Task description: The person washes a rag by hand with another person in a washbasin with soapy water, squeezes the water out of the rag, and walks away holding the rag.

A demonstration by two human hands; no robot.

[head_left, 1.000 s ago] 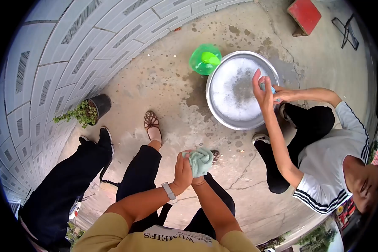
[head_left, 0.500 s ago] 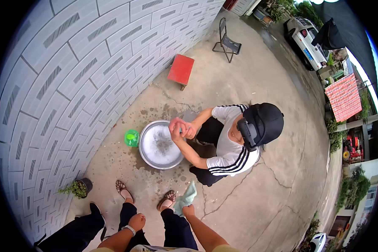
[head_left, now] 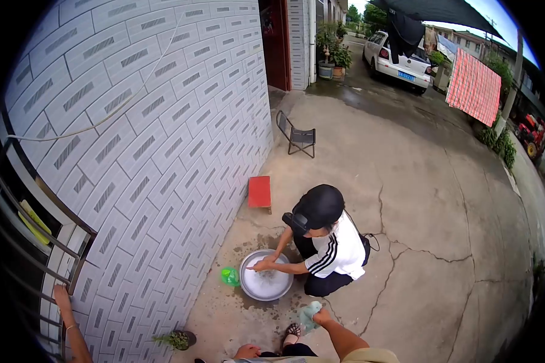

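My right hand point(head_left: 323, 317) grips a pale green cloth point(head_left: 310, 314), which hangs over the concrete near my sandalled foot point(head_left: 292, 332). At the bottom edge my left hand point(head_left: 247, 351) is partly cut off; its fingers look curled, with nothing seen in them. Ahead of me a person in a white shirt and black cap point(head_left: 339, 242) squats by a metal basin point(head_left: 242, 283) of sudsy water. That person's hands point(head_left: 264, 264) are together over the suds. A green plastic container point(head_left: 229, 276) stands left of the basin.
Another person's hand point(head_left: 61, 297) rests at the window bars point(head_left: 33, 260). A potted plant point(head_left: 178, 340) stands by the tiled wall point(head_left: 139, 199). Beyond the basin are a red stool point(head_left: 260, 192), a folding chair point(head_left: 301, 137), a parked car point(head_left: 399, 63) and a hanging checked cloth point(head_left: 475, 86).
My view has tilted up and swung left, bringing in the window bars and doorway. The squatting person's hands have lowered toward the suds. The green cloth stays in my right hand.
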